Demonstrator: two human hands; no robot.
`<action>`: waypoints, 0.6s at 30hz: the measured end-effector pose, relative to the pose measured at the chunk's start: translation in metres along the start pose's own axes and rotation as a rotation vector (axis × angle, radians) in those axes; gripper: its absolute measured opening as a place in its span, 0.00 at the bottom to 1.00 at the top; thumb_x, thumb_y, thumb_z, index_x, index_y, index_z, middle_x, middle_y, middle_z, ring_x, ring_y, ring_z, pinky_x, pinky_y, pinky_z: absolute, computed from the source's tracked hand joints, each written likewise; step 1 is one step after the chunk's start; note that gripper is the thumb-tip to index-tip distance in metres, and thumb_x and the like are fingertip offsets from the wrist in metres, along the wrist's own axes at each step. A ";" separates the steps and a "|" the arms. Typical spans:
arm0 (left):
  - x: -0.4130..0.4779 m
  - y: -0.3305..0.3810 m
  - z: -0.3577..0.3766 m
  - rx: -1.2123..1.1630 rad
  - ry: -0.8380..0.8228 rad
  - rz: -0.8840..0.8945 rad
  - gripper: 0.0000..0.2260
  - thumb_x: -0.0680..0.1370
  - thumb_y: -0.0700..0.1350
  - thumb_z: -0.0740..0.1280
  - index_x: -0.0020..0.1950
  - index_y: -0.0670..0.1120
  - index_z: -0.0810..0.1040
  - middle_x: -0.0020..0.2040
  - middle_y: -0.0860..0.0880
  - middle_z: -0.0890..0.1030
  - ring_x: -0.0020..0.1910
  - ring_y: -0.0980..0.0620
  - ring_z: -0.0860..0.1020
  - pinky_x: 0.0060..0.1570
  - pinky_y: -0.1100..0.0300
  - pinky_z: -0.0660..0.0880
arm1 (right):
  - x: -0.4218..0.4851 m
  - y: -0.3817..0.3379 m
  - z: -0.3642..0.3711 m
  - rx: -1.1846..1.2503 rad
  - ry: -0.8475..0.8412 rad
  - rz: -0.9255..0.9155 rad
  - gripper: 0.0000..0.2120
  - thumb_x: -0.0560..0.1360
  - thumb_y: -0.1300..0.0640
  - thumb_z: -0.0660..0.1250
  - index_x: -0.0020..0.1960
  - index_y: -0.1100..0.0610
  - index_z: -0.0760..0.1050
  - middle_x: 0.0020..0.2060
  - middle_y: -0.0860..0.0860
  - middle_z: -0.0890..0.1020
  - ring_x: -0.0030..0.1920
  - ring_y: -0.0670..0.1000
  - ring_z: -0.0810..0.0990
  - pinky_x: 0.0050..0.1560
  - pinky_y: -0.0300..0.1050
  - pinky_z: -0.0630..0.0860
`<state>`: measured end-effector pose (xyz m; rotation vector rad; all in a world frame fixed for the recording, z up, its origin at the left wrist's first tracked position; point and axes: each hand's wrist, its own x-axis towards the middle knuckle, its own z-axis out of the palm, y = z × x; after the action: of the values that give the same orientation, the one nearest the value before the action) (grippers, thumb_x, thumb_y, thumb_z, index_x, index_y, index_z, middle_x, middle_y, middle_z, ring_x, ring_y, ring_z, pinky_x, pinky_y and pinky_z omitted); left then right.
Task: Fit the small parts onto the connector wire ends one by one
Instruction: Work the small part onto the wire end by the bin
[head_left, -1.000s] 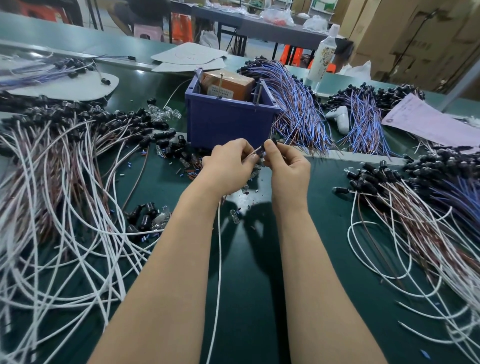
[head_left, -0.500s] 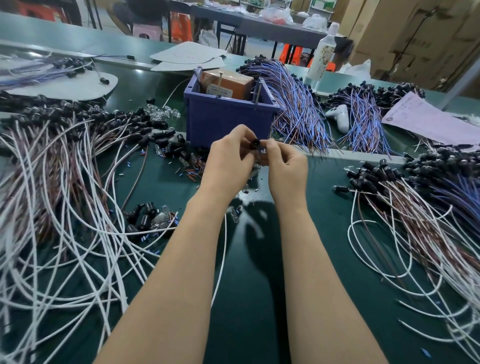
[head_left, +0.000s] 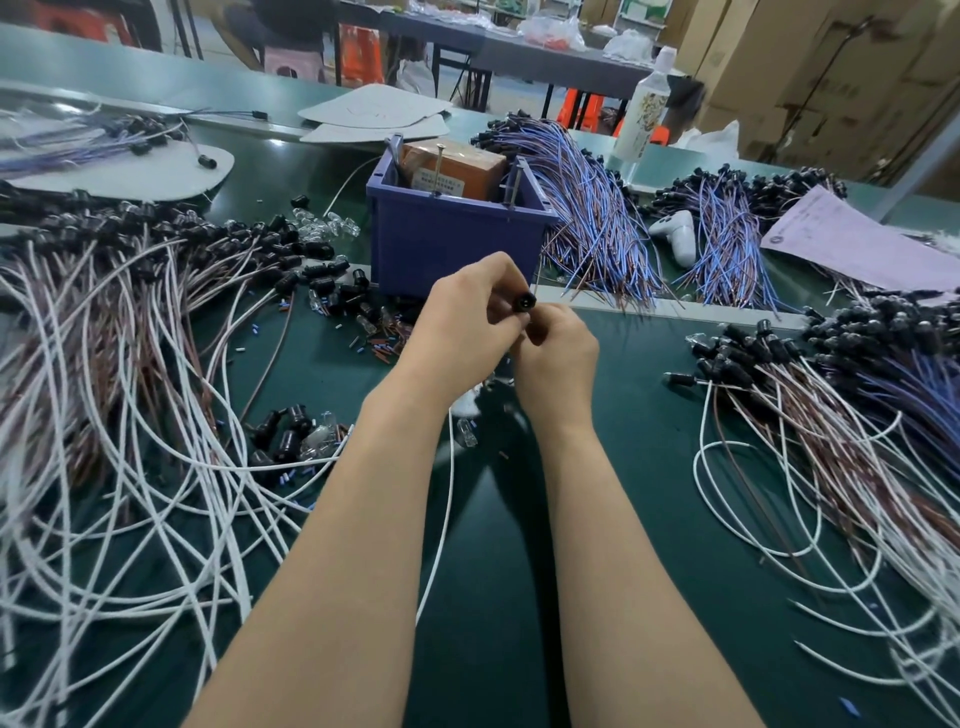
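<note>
Head view: two hands fit a small part on a wire end.
The left hand (head_left: 467, 322) pinches the black connector (head_left: 523, 301) with curled fingers. The right hand (head_left: 558, 353) pinches its near end, and the small part is hidden. The white wire (head_left: 441, 519) hangs down between the arms, near the blue box (head_left: 447, 244). It is best to hold steady and push straight.

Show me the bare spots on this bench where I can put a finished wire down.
Best: the green mat between the right forearm and the right wire pile. A smaller patch lies between the left hand and the left wire pile. Crowded: both piles, and the loose parts in front of the blue bin.
</note>
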<state>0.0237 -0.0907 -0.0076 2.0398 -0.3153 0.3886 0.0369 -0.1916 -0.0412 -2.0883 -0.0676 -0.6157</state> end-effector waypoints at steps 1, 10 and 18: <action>0.000 0.000 0.000 -0.008 -0.008 -0.002 0.06 0.73 0.35 0.68 0.48 0.43 0.76 0.40 0.55 0.79 0.42 0.54 0.79 0.49 0.61 0.76 | 0.000 0.001 0.000 -0.001 0.003 0.001 0.07 0.73 0.69 0.63 0.42 0.66 0.79 0.37 0.51 0.76 0.38 0.49 0.71 0.36 0.27 0.64; 0.000 -0.002 0.000 -0.012 -0.012 -0.011 0.06 0.74 0.35 0.68 0.47 0.44 0.76 0.42 0.51 0.81 0.44 0.52 0.80 0.51 0.57 0.77 | -0.001 0.002 0.001 0.026 0.011 -0.011 0.07 0.73 0.68 0.64 0.46 0.64 0.81 0.42 0.57 0.81 0.41 0.49 0.75 0.41 0.32 0.67; 0.000 -0.004 0.000 0.006 -0.025 -0.024 0.06 0.73 0.34 0.67 0.48 0.43 0.76 0.43 0.48 0.82 0.45 0.50 0.81 0.52 0.54 0.77 | -0.004 0.002 0.003 0.052 0.060 -0.016 0.06 0.71 0.70 0.64 0.39 0.64 0.79 0.35 0.53 0.76 0.36 0.49 0.72 0.37 0.29 0.65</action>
<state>0.0253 -0.0894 -0.0108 2.0541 -0.3056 0.3499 0.0351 -0.1897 -0.0465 -2.0193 -0.0658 -0.6786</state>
